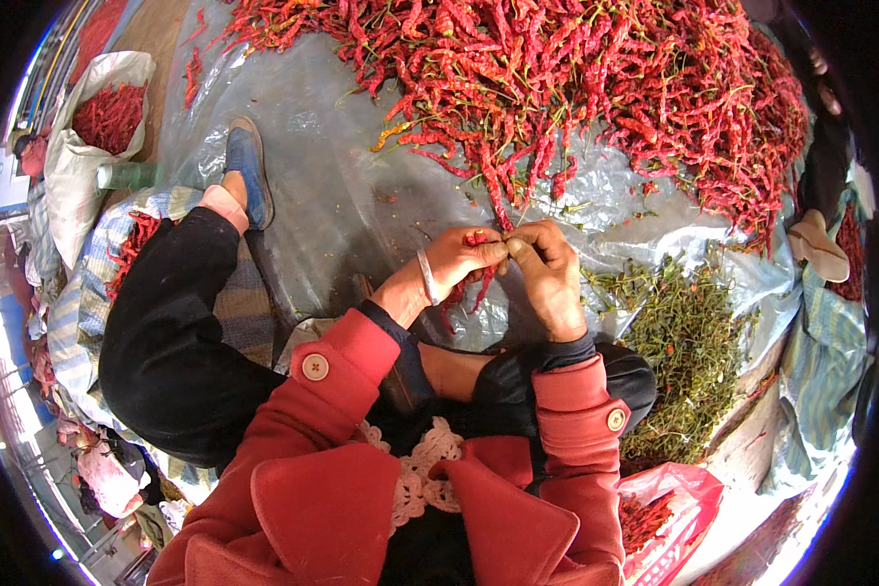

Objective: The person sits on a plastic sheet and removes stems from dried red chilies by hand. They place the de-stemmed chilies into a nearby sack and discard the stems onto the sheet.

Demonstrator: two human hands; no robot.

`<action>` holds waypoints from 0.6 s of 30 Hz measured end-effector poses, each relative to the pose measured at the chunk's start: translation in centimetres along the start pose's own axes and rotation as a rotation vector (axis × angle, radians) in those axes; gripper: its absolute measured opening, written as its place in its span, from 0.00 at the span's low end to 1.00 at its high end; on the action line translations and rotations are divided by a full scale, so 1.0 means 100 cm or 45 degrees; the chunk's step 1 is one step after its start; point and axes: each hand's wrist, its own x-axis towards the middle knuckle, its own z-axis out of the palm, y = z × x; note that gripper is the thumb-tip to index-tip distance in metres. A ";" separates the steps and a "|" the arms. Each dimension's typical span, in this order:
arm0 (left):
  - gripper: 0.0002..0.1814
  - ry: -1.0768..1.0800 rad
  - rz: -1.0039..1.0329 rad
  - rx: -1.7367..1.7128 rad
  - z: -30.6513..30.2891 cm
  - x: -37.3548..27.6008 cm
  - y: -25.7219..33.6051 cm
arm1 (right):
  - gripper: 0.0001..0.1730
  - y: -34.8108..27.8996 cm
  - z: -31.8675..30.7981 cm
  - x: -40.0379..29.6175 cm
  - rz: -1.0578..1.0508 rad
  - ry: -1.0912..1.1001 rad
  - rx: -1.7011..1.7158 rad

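My left hand [458, 260], with a bracelet at the wrist, holds several dried red chili peppers [481, 293]. Their wrinkled tips hang below the palm. Thumb and fingers of my right hand [549, 275] pinch at the stem end of a chili, right against my left fingertips; the stem itself is mostly hidden. Just beyond both hands, the near edge of a large heap of dried red chilies [527, 80] spreads over a clear plastic sheet [315, 146]. Beside my right forearm lies a pile of green chili stems [681, 351].
A white woven sack [62, 183] of chilies stands at the far left, next to a green translucent bottle [126, 176]. Closer, a striped sack [80, 308] holds more chilies. A red plastic bag [692, 498] with chili pieces sits at lower right. My outstretched leg [168, 329] borders the left side.
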 end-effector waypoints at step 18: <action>0.05 0.326 0.207 0.257 0.007 0.005 -0.003 | 0.13 0.001 -0.008 0.004 0.409 0.273 0.544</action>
